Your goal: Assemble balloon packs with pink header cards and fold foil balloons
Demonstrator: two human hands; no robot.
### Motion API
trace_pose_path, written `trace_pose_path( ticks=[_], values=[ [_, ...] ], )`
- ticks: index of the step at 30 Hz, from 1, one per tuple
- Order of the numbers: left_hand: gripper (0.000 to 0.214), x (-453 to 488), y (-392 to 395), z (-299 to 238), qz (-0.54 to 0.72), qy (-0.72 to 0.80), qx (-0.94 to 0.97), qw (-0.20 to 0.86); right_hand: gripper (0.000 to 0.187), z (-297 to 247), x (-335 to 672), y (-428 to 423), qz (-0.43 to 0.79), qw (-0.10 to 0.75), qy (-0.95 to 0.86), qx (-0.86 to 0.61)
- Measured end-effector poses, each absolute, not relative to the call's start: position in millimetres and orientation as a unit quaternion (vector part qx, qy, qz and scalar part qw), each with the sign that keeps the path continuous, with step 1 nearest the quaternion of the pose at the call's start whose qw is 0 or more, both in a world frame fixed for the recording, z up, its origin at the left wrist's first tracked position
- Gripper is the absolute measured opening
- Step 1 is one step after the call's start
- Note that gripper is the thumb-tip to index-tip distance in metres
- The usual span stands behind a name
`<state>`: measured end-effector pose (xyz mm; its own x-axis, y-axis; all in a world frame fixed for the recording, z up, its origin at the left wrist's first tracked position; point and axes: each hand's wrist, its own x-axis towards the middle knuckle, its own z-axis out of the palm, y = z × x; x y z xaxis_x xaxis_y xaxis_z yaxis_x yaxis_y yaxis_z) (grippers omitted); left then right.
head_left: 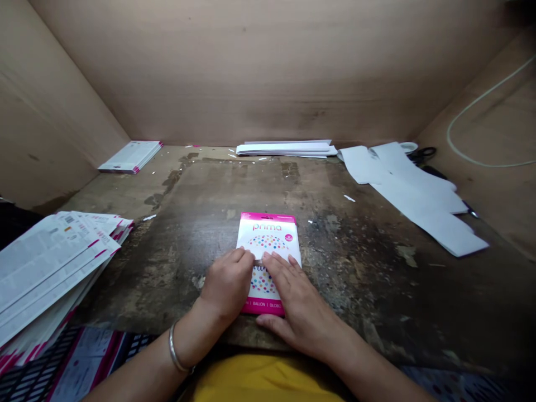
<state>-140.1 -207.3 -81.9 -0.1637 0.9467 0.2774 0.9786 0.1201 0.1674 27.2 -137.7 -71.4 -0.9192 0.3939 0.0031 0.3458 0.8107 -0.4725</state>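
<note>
Your worn, dark-stained wooden bench carries everything here. Right in front of you lies a pink-edged Prima balloon card. At your left edge sits a fanned stack of printed, pink-edged sheets, and a small stack of packets sits in the far left corner. Along the back lies a flat pile of white paper strips. To your right, loose white strips sprawl just beside black-handled scissors. Small paper scraps dot the surface.
</note>
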Motion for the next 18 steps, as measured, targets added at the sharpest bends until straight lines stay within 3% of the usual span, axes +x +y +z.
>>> trace_pose_path(
  ticks=[12, 15, 18],
  values=[
    [0.017, -145, -212, -81, -0.169, -0.687, -0.707, -0.003, 0.091, -71, 25, -134, 0.278, 0.053, -0.934, -0.216],
    [0.022, -148, -220, -84, -0.205, -0.662, -0.720, 0.039, 0.088, -67, 27, -138, 0.260, 0.071, -0.936, -0.228],
    [0.026, -152, -217, -96, -0.293, -0.583, -0.749, 0.117, 0.082, -66, 28, -143, 0.153, 0.094, -0.963, -0.201]
  ],
)
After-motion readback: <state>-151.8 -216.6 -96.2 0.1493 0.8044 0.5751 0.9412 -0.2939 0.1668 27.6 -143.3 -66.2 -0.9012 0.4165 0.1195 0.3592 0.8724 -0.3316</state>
